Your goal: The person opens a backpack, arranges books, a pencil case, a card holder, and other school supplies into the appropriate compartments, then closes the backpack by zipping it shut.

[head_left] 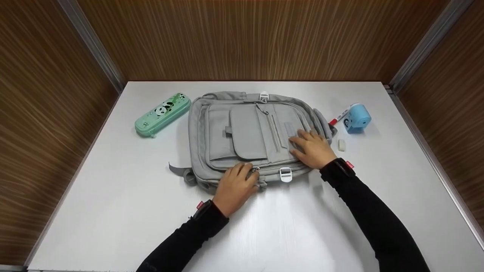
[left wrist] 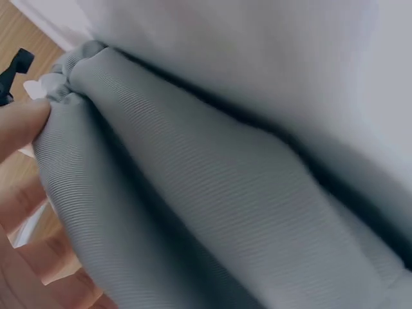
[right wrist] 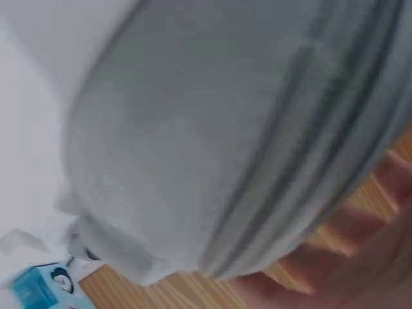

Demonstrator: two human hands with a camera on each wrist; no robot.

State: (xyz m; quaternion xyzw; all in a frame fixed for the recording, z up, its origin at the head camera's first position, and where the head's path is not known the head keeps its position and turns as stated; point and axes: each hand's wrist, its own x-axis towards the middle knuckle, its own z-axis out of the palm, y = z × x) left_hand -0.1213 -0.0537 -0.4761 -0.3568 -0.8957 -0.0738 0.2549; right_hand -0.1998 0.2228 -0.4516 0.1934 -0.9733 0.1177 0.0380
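A grey backpack [head_left: 247, 132] lies on its back on the white table, front pocket and flap facing up. At its near side, my left hand [head_left: 235, 187] grips the edge beside a small zipper pull [head_left: 257, 169]. In the left wrist view, the thumb [left wrist: 22, 125] presses the grey fabric while the other fingers reach over the far side of the fold. My right hand [head_left: 313, 149] rests on the front of the bag near its right end, fingers spread. The right wrist view shows these fingers [right wrist: 309, 267] partly hidden behind the bag.
A green panda pencil case [head_left: 162, 115] lies left of the backpack. To the right are a blue pencil sharpener [head_left: 357, 118], a white marker with a red end [head_left: 340, 116] and a small whitish eraser [head_left: 342, 145]. Wood-grain panels [head_left: 249, 41] enclose the table.
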